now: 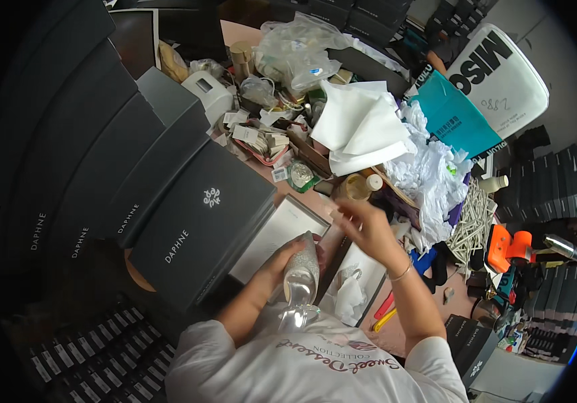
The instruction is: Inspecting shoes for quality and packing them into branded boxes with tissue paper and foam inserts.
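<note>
My left hand (276,263) is wrapped round a silvery glitter shoe (302,264), held tilted close to my shirt. Its clear, see-through part (298,316) points toward me. Higher up and to the right, my right hand (367,232) is raised with its thumb and fingers drawn together. What is at those fingertips, if anything, is too small to make out. Just beyond that hand stands a jar of yellowish liquid (355,188) with a white cap. Between and below my hands lie an open shoebox (288,232) with a pale inside and another box holding white wrapping (351,295).
Stacked dark shoeboxes (187,208) fill the left side. White sheets (359,124), crumpled tissue paper (429,181) and clear plastic bags (295,50) crowd the far table. At right are paper sticks (473,225), an orange tool (500,247) and a yellow-handled tool (383,321).
</note>
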`<move>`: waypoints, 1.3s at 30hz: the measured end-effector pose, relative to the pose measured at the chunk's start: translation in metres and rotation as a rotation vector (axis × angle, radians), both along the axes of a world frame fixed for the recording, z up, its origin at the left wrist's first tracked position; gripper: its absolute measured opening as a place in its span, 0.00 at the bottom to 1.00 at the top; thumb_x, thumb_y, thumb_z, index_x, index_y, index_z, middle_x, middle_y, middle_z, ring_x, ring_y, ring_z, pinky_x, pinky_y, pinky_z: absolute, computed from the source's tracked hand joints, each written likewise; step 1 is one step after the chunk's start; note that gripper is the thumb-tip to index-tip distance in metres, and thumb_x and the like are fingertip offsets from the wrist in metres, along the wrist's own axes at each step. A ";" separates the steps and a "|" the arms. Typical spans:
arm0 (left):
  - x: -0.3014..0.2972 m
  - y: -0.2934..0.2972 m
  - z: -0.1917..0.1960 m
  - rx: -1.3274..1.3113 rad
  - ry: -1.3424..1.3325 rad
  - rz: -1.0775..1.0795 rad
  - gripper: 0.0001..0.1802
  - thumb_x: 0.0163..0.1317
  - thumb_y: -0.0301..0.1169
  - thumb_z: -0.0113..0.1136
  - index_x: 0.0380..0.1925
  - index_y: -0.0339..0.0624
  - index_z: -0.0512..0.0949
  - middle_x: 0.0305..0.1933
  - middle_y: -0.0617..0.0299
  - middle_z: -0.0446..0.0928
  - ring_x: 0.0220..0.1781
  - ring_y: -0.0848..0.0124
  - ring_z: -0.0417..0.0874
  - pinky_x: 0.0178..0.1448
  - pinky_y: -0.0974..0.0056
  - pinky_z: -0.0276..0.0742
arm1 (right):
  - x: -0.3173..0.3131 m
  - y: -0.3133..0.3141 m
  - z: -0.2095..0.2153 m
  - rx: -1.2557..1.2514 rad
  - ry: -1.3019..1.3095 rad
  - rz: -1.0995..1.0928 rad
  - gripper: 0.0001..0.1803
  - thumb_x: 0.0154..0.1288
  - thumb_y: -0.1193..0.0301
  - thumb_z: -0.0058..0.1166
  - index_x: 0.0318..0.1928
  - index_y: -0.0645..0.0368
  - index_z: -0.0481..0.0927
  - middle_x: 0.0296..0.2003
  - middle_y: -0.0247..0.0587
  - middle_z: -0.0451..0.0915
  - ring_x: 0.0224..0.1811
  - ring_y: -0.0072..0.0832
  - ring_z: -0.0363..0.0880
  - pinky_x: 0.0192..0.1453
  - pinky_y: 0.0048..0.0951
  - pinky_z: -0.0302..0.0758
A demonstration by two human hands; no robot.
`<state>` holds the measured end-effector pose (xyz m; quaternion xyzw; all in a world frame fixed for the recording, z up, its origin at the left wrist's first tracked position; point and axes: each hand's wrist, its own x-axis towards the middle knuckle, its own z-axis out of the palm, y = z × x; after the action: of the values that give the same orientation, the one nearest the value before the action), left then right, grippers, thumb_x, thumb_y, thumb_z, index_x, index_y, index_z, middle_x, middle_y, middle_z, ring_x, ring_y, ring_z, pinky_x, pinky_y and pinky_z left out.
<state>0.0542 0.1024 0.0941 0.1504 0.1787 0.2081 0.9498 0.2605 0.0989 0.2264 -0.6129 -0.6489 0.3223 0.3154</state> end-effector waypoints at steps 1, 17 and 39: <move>0.004 0.004 -0.002 -0.038 0.014 -0.038 0.27 0.65 0.43 0.52 0.57 0.36 0.65 0.44 0.49 0.75 0.46 0.57 0.81 0.55 0.52 0.79 | 0.001 0.028 0.005 0.066 -0.002 -0.044 0.18 0.64 0.66 0.56 0.49 0.65 0.76 0.36 0.50 0.80 0.35 0.41 0.82 0.41 0.37 0.77; 0.029 0.025 -0.053 -0.238 0.061 -0.084 0.24 0.66 0.40 0.52 0.56 0.38 0.66 0.44 0.53 0.75 0.46 0.61 0.80 0.56 0.55 0.78 | 0.133 0.216 -0.134 -0.258 -1.244 0.123 0.20 0.58 0.53 0.52 0.29 0.58 0.83 0.34 0.46 0.82 0.39 0.43 0.80 0.54 0.46 0.69; 0.050 0.028 -0.079 -0.244 0.055 -0.133 0.23 0.67 0.38 0.50 0.57 0.35 0.65 0.43 0.52 0.75 0.47 0.60 0.81 0.55 0.53 0.79 | 0.075 0.260 -0.087 0.499 -0.745 0.030 0.09 0.57 0.65 0.60 0.35 0.55 0.78 0.26 0.40 0.76 0.35 0.37 0.79 0.42 0.39 0.73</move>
<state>0.1041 0.1303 0.0149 0.0510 0.2180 0.1172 0.9675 0.3350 0.3587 0.1390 -0.5829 -0.7848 -0.0823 0.1938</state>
